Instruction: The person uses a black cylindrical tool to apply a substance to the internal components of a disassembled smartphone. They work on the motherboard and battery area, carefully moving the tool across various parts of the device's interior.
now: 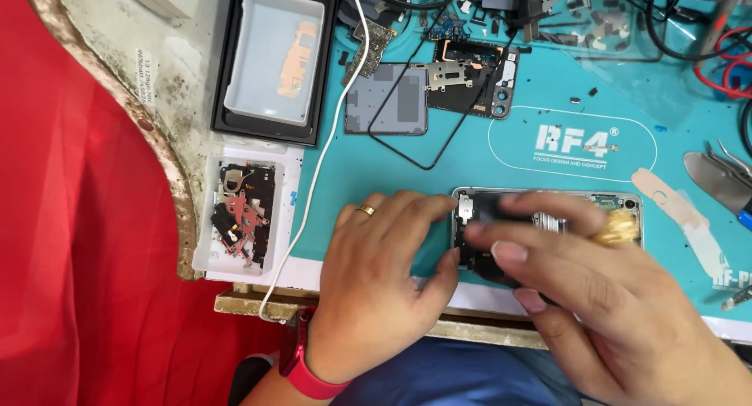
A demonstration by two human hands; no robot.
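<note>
Mid-repair, the left hand [376, 273] braces the opened silver-framed phone [548, 218] while the right hand [595, 296], grip unclear through blur, likely needs fine placement.

Bare worktop [470, 179] lies open beyond the left hand [376, 273] — a parts tray [210, 257] and white cable [313, 186] crowd its outer side.

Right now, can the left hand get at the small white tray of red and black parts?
Probably yes: the left hand rests by the opened phone, and only a white cable crosses the way to the tray.
</note>
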